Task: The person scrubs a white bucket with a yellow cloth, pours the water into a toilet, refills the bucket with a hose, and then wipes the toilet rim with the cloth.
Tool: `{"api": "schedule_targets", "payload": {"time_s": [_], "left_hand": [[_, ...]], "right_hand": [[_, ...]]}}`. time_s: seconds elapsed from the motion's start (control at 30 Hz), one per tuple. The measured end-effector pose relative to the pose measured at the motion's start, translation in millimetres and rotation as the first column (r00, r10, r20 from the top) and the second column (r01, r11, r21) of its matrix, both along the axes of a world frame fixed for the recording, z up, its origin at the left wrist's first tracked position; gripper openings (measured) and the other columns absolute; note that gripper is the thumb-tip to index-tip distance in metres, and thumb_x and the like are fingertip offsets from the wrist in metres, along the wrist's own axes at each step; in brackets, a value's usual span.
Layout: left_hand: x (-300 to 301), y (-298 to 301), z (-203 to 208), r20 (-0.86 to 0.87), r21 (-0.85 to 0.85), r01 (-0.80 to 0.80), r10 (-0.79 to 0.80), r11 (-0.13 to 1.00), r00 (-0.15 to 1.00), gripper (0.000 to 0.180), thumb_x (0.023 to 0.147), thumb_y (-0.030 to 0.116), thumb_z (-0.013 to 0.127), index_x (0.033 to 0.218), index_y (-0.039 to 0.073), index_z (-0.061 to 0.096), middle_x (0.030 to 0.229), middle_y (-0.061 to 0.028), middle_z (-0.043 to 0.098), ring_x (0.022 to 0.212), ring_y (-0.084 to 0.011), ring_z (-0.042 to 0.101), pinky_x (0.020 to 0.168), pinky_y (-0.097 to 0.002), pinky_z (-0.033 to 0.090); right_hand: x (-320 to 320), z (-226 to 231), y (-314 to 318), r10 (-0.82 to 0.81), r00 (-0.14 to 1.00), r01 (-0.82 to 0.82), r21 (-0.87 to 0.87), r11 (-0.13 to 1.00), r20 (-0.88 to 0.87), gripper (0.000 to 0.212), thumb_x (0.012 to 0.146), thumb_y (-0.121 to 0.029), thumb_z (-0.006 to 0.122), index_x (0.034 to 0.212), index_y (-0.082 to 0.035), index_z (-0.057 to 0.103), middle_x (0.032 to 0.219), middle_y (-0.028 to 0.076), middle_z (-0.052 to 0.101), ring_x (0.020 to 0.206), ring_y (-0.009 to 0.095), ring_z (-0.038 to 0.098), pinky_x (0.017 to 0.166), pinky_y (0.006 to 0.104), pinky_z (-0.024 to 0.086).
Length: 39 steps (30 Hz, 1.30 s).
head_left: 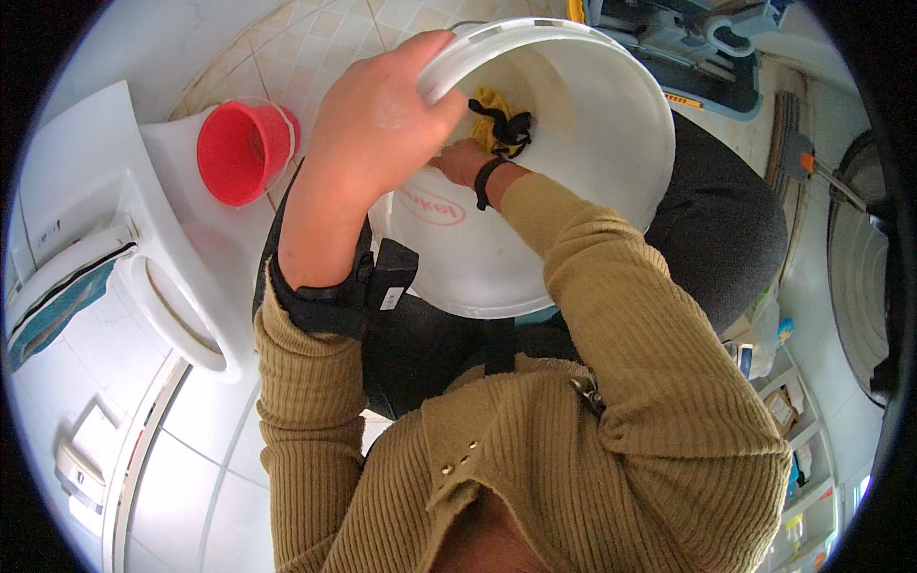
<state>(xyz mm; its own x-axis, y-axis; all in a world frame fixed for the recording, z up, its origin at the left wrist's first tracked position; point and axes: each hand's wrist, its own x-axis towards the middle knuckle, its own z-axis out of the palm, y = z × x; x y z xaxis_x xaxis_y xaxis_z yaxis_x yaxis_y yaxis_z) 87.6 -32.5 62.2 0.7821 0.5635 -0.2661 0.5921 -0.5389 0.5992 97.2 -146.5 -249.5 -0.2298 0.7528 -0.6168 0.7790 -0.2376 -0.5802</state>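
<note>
A large white plastic bucket [597,134] is tilted between my knees, its mouth facing me. My left hand [382,119] is closed over its upper left rim, with the thumb on the inner side. Inside the bucket, my right hand [464,162] is low against the left inner wall, its fingers curled. My left hand partly covers that spot, so what the right fingers hold, if anything, is hidden. Just beyond the right hand, a crumpled yellow and black cloth [495,124] lies at the bottom of the bucket.
A small red bucket [234,158] with a thin handle stands at the left. Beside it is a white bathroom fixture [119,162]. A grey-blue plastic object [669,48] is at the far right, and a long-handled tool with an orange joint [807,162] stands at right.
</note>
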Motion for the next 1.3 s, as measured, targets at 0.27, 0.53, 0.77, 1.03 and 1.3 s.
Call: {"api": "schedule_targets", "payload": {"time_s": [0.27,0.53,0.77,1.03,1.3], "left_hand": [[1,0,1,-0.042,-0.047,-0.019,0.017,0.999,0.999,0.044,0.074,0.016,0.052,0.116,0.004,0.054,0.097,-0.0225,0.061,0.084,-0.0334,0.062,0.076,-0.0362,0.047],[0,-2,-5,0.055,0.049,-0.026,0.023,0.998,0.998,0.042,0.071,0.022,0.054,0.111,0.01,0.057,0.085,-0.0211,0.062,0.079,-0.0377,0.06,0.071,-0.0418,0.048],[0,0,-4,0.051,0.022,-0.02,0.019,1.0,0.999,0.045,0.07,0.023,0.054,0.113,0.009,0.057,0.089,-0.0214,0.062,0.082,-0.0378,0.059,0.074,-0.0414,0.048],[-1,1,-3,0.019,0.026,-0.037,0.037,0.999,0.999,0.045,0.071,0.023,0.055,0.114,0.01,0.056,0.09,-0.021,0.062,0.083,-0.0379,0.06,0.075,-0.0411,0.048],[-2,0,-5,0.033,0.034,-0.024,0.023,0.999,0.999,0.045,0.071,0.023,0.055,0.113,0.009,0.056,0.09,-0.0217,0.062,0.083,-0.0378,0.059,0.075,-0.0415,0.048]], "right_hand": [[-3,-13,-2,0.053,0.995,-0.048,-0.05,0.998,0.09,0.047,0.092,-0.049,0.031,0.123,-0.021,0.052,0.111,0.015,0.059,0.101,0.034,0.056,0.085,0.0442,0.043],[-6,-9,-2,-0.01,0.998,0.008,0.038,0.999,0.065,0.051,0.091,-0.053,0.028,0.122,-0.021,0.053,0.107,0.015,0.061,0.102,0.032,0.056,0.088,0.0445,0.04],[-14,-29,6,-0.043,0.993,0.019,0.219,0.976,0.108,0.044,0.092,-0.052,0.026,0.121,-0.032,0.052,0.1,0.015,0.062,0.094,0.034,0.06,0.082,0.0463,0.042],[-30,-26,18,-0.209,0.978,0.206,0.177,0.962,-0.001,0.053,0.091,-0.053,0.028,0.118,-0.016,0.055,0.105,0.017,0.061,0.094,0.034,0.059,0.083,0.0437,0.042],[-10,-5,12,-0.259,0.963,0.262,0.035,0.964,-0.08,0.06,0.088,-0.055,0.034,0.113,-0.006,0.057,0.106,0.02,0.06,0.102,0.034,0.055,0.091,0.0407,0.039]]}}
